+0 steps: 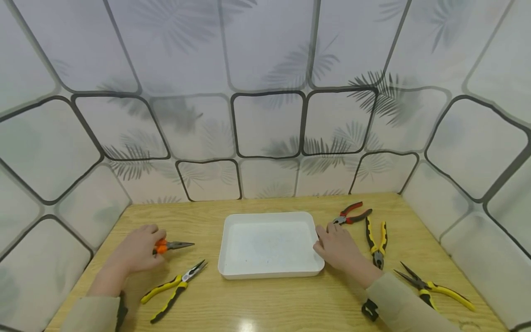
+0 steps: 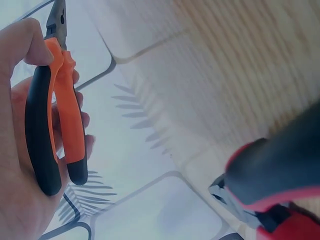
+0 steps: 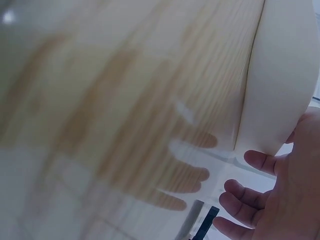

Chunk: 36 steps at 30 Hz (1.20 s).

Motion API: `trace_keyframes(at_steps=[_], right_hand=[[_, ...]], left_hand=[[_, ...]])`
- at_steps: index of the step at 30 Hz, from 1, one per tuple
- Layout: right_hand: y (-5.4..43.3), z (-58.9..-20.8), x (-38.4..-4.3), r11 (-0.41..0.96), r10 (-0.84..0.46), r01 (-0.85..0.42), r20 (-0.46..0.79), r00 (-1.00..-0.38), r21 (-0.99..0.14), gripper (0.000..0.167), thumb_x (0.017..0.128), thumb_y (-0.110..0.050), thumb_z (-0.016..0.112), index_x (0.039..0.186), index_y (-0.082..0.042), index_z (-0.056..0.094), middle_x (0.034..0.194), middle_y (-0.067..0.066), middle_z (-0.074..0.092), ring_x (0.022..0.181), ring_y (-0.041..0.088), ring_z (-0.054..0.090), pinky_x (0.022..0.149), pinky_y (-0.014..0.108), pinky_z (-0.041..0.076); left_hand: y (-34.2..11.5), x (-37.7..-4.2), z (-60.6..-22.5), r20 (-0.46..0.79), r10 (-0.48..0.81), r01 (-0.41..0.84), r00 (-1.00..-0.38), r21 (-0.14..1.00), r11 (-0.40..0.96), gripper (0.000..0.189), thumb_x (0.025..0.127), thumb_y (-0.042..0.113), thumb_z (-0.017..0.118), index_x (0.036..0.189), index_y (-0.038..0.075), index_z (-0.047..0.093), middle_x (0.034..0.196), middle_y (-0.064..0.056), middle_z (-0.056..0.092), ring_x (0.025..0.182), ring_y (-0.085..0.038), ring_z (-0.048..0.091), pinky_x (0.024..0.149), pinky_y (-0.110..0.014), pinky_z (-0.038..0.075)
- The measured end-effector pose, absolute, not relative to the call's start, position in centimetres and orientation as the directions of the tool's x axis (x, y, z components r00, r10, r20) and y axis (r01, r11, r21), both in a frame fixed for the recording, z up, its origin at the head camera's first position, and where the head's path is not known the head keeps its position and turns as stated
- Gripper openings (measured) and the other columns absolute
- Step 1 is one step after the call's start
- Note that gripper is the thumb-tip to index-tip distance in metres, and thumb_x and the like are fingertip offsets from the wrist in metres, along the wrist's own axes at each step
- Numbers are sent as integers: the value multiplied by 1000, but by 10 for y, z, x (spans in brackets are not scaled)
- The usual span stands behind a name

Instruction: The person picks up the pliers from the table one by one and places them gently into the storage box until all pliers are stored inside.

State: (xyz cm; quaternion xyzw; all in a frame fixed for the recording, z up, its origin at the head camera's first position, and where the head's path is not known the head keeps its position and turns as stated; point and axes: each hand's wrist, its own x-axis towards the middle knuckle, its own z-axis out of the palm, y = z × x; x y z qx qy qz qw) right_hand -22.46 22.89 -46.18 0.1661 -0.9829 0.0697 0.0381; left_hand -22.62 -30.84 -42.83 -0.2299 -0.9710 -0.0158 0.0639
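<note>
My left hand [image 1: 138,249] holds long-nose pliers [image 1: 174,245] with orange and black handles. In the left wrist view, the thumb presses near the pivot and the fingers wrap behind the handles. At the centre of the table is a shallow white tray [image 1: 271,246]. My right hand [image 1: 338,246] is at its right edge. In the right wrist view, finger and thumb pinch the tray wall [image 3: 280,65], while the other fingers curl loosely below. Part of the grip is hidden behind the wall.
Yellow-and-black pliers [image 1: 178,288] lie nearer me at left. Red-handled pliers [image 1: 352,214] and two yellow-and-black pairs, one upright-lying [image 1: 376,244] and one nearer [image 1: 431,286], lie at right. Blurred red-and-black pliers [image 2: 270,190] show in the left wrist view. Patterned walls [image 1: 265,124] enclose the table [image 1: 265,304].
</note>
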Motion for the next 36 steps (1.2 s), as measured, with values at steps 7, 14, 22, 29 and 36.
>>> trace_keyframes(at_steps=[7, 14, 22, 29, 36], right_hand=[[228, -460, -223, 934, -320, -330, 92, -943, -135, 13, 100, -20, 55, 91, -13, 49, 85, 9, 45, 77, 25, 37, 67, 37, 32], [229, -463, -225, 930, -329, -341, 102, -939, -136, 13, 100, -21, 55, 90, -14, 48, 84, 8, 43, 75, 24, 36, 66, 35, 30], [230, -463, -224, 932, -326, -339, 112, -939, -129, 12, 100, -20, 55, 92, -14, 50, 84, 8, 43, 75, 23, 35, 66, 35, 29], [231, -464, -223, 932, -322, -339, 134, -937, -128, 12, 99, -20, 56, 91, -14, 50, 82, 8, 42, 74, 23, 34, 65, 35, 28], [230, -466, -225, 928, -329, -350, 159, -931, -125, 17, 98, -21, 56, 85, -15, 45, 80, 6, 39, 73, 23, 33, 65, 35, 28]], left_hand=[[-303, -227, -424, 132, 469, 471, -873, -22, 882, 28, 70, 16, 72, 95, 17, 60, 85, 2, 47, 74, -15, 39, 66, -35, 35], [-291, -225, -415, 169, 476, 480, -863, -14, 877, 25, 76, 17, 77, 91, 22, 57, 84, 5, 46, 77, -15, 41, 70, -38, 35], [-281, -225, -415, 208, 508, 514, -836, -29, 858, 24, 79, 19, 76, 91, 21, 55, 85, 5, 46, 78, -15, 42, 69, -38, 35], [-275, -227, -420, 204, 506, 516, -838, -5, 857, 21, 83, 19, 73, 93, 21, 55, 87, 5, 45, 79, -14, 40, 71, -37, 34], [-269, -227, -420, 222, 523, 535, -823, -7, 845, 21, 83, 18, 71, 93, 20, 53, 87, 5, 43, 80, -14, 39, 71, -36, 32]])
